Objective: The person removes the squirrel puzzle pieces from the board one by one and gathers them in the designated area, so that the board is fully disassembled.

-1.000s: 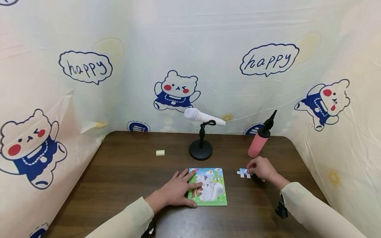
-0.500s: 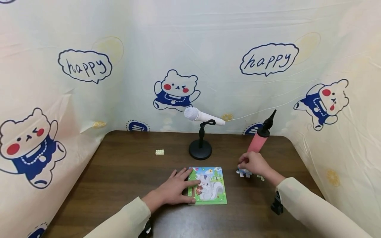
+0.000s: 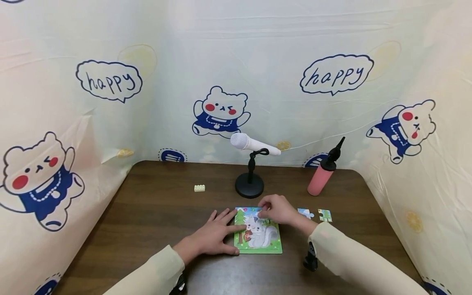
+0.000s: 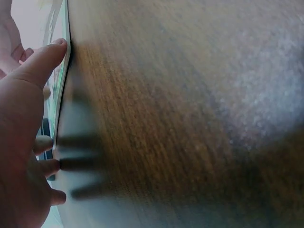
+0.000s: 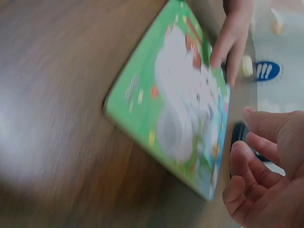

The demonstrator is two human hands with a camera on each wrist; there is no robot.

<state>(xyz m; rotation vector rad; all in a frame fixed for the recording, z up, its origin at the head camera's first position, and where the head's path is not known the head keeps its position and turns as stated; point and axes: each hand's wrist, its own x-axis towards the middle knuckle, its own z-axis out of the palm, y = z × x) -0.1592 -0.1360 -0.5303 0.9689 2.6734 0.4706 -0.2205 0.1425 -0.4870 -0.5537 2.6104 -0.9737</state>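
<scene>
Left arm (image 3: 147, 270) is slanting in from lower left, sleeved to the wrist. Left hand (image 3: 212, 237) is lying palm down, fingers straight and spreading apart, thumb sticking out rightward. Right arm (image 3: 361, 254) is coming in from lower right, also sleeved. Right hand (image 3: 280, 211) is hovering just beyond the left, fingers curling; whether fingertips are pinching anything: unclear.
</scene>
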